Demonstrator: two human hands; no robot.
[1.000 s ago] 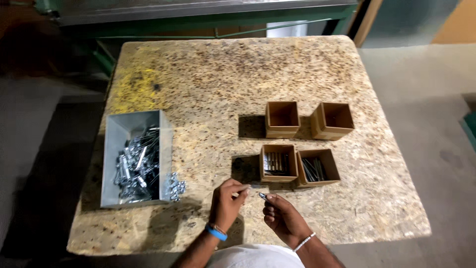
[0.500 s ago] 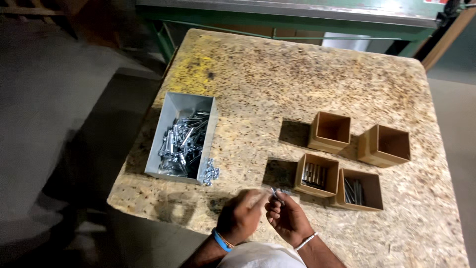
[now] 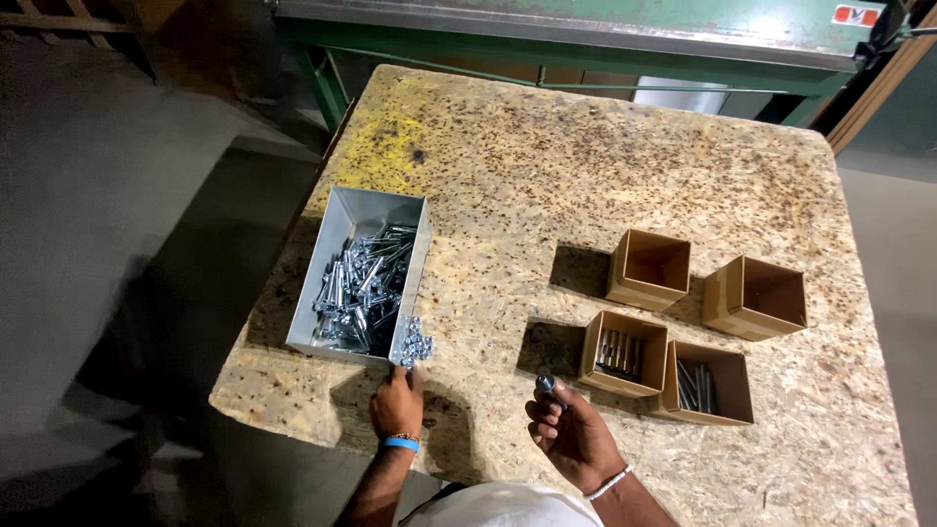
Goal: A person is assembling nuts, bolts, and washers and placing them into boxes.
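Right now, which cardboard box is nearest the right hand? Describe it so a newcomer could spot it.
On the chipboard table, four open brown boxes sit in a cluster at the right. Take the front-left box, just beyond the right hand: it holds bolts, while the two boxes behind are empty.

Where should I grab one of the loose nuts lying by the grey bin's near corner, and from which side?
Pinch a single nut from the small pile of nuts across its outer flats, coming straight down from above. They lie flat on the board table with the grey bin wall close on their left, so a sideways approach is blocked there. The left hand already sits just below them.
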